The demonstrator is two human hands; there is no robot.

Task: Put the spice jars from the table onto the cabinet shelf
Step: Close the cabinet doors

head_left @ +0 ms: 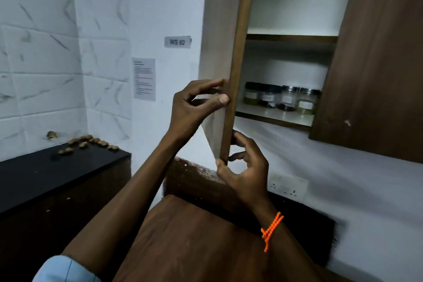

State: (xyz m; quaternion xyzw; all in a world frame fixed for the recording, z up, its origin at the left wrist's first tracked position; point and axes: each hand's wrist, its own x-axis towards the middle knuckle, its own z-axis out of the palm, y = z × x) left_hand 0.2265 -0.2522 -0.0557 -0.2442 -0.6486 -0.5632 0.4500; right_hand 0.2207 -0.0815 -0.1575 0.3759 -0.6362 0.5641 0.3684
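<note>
Your left hand pinches the edge of the left cabinet door, thumb on the front, fingers behind. Your right hand grips the same door at its bottom corner, w/ an orange bracelet at the wrist. Four spice jars stand in a row on the lower cabinet shelf, close together; labels are too blurred to read, approx. two dark lids, two metal. Below you is the wooden tabletop.

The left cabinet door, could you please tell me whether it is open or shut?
Open: the left cabinet door stands edge-on, showing four spice jars inside.
</note>
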